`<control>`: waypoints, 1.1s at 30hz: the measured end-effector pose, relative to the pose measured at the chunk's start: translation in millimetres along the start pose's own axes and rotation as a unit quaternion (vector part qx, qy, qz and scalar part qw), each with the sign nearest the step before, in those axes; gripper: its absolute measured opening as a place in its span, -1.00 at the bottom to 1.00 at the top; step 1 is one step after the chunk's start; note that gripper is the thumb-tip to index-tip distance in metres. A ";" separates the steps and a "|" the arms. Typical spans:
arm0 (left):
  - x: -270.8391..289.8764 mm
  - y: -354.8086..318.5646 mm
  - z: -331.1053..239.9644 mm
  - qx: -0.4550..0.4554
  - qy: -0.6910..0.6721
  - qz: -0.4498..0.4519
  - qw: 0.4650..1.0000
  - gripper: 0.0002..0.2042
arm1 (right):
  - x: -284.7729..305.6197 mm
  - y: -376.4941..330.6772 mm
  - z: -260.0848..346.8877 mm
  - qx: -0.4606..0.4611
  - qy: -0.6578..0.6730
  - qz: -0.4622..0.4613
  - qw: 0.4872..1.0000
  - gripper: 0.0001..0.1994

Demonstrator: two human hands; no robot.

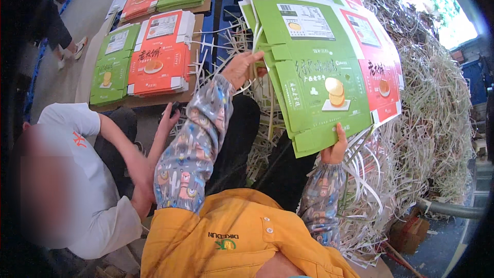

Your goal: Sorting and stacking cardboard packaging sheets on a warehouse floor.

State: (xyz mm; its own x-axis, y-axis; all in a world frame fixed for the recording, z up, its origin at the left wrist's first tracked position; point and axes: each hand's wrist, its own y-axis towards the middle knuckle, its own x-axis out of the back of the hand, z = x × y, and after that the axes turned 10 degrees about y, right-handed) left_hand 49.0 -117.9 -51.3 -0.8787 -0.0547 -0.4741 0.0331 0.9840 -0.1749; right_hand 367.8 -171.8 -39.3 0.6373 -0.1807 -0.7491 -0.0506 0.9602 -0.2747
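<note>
A stack of flat printed cardboard box sheets (309,51), green on the left and red on the right, is tilted up in front of me. My left hand (243,69) is closed at its left edge, where thin white paper strips hang by the fingers. Exactly what those fingertips pinch is partly hidden. My right hand (334,146) grips the bottom edge, thumb on the green face and fingers behind. Both forearms wear grey patterned sleeves.
Shredded paper strips (427,92) heap up on the right. Stacked red box sheets (159,62) and green box sheets (114,67) lie at the left on cardboard. A person in a white shirt (103,195) sits close on my left; another stands farther back. A brown box (409,232) is at lower right.
</note>
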 end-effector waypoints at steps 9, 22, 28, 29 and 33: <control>-12.2 -11.4 8.8 -0.050 -0.061 0.046 0.996 -0.82 | 1.5 7.2 -1.9 0.022 0.012 -0.025 0.999 -0.72; 7.3 1.6 24.1 -0.073 0.029 0.030 0.996 -0.84 | -19.7 -3.9 9.2 0.052 -0.060 -0.034 0.996 -0.64; 121.8 1.9 18.5 -0.175 0.589 -0.313 0.724 -0.75 | -49.7 -17.0 17.0 0.019 -0.027 -0.010 0.999 -0.66; 132.9 7.0 16.8 -0.118 0.585 -0.341 0.726 -0.74 | -57.6 -23.3 25.7 -0.002 -0.014 -0.003 1.000 -0.64; 168.0 3.3 6.9 0.079 0.694 -0.213 0.683 -0.74 | -36.1 -15.1 24.7 -0.021 -0.033 -0.008 0.999 -0.65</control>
State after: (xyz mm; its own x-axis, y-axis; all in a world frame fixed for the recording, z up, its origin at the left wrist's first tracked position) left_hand -95.2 -125.0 -137.5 -0.4264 -0.0099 0.9045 -0.4116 0.8925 -0.1842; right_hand 364.6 -174.5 6.8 0.6883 -0.1803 -0.7027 -0.0718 0.9469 -0.3133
